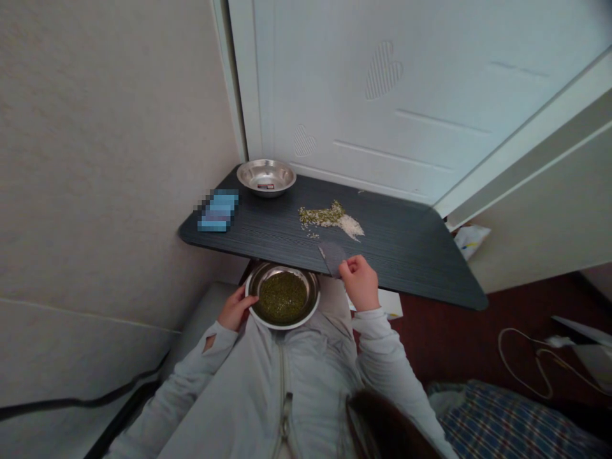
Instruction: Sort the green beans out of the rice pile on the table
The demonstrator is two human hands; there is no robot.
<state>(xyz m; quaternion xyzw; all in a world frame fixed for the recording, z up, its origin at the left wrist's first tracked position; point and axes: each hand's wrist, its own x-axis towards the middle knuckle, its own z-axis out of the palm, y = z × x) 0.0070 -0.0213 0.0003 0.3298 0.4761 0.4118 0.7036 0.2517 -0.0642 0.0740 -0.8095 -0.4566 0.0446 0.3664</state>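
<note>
My left hand [236, 308] grips the left rim of a steel bowl [313, 299], thumb over the edge, just below the table's front edge. Small green beans [283, 298], likely mung beans, cover the bowl's bottom. In my right hand [359, 280], fingers closed, is a thin grey flat piece [333, 257], like a scraper card, held low over the table's front edge. A few pale grains lie along its left side. Beyond it on the tabletop lies a heap of mixed green beans and white grains [325, 215], with a whiter patch of grains [351, 225] at its right.
A second steel bowl [266, 172] with a small label inside stands at the back left of the dark table [406, 248]. Near it lies a blurred blue object [218, 211]. A white door is behind, a wall at left. A cable [540, 363] and plaid cloth [507, 421] lie at right.
</note>
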